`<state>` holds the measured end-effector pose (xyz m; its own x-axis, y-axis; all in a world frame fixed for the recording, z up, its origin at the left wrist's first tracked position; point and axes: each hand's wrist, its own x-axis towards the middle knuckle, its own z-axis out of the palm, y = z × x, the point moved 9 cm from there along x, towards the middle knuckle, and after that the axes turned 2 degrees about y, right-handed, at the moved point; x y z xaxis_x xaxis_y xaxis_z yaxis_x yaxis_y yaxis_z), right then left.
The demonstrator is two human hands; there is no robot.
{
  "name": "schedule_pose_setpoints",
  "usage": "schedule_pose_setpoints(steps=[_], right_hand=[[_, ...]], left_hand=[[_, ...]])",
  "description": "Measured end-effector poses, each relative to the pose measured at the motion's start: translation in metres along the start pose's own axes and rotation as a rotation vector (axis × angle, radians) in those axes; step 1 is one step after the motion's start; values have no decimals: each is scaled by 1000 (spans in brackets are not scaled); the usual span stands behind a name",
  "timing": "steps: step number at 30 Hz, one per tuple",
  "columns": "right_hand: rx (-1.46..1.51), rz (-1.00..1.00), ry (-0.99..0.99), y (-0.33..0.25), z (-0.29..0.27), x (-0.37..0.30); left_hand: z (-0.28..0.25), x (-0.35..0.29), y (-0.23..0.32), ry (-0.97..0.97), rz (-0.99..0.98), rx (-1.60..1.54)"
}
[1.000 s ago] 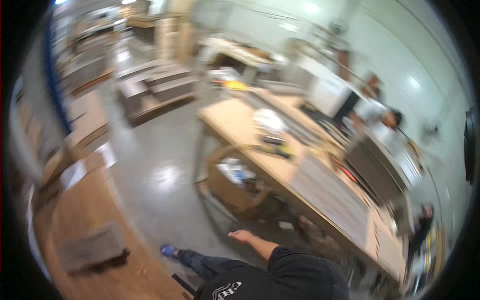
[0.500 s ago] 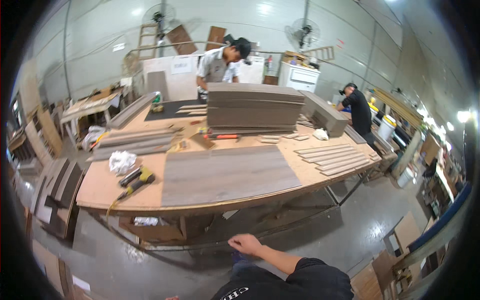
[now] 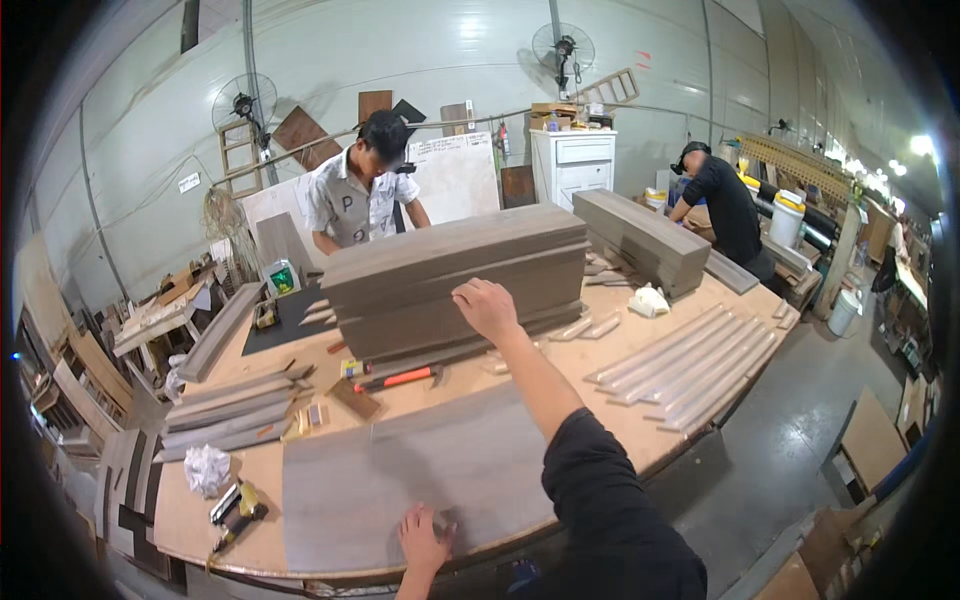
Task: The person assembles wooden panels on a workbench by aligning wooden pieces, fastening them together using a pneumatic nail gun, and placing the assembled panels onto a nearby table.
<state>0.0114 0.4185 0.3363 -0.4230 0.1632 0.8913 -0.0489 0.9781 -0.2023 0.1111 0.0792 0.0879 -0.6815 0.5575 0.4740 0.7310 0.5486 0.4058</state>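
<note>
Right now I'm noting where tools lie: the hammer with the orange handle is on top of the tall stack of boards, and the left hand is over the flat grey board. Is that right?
Not quite: the head view shows the hammer lying on the table in front of the stack. The left hand is over the flat grey board.

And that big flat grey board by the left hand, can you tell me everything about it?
The board is a thin-looking, four-sided sheet, grey-brown with faint streaks like wood grain. It lies flat on the table, along the near edge. The left hand is at its near side, seemingly touching it; the right arm hides part of its right side.
</note>
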Motion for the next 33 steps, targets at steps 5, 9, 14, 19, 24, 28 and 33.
schedule_pose_setpoints(steps=[5,9,14,19,24,28,33], right_hand=[[-50,10,-107,63,89,50],[-75,-28,-95,82,123,64],[-37,-31,-140,89,127,70],[-125,-89,-168,83,120,71],[-60,-304,-33,21,22,120],[-23,-442,6,-84,-61,170],[71,-242,-487,-181,-18,101]], left_hand=[[25,16,-2,-47,-88,170],[30,17,-2,-118,-131,116],[40,22,-9,-154,-167,118],[35,20,-11,-144,-160,83],[66,-5,-68,-165,-184,-181],[-51,33,-176,430,-358,-186],[-250,59,-188,1042,-429,-1200]])
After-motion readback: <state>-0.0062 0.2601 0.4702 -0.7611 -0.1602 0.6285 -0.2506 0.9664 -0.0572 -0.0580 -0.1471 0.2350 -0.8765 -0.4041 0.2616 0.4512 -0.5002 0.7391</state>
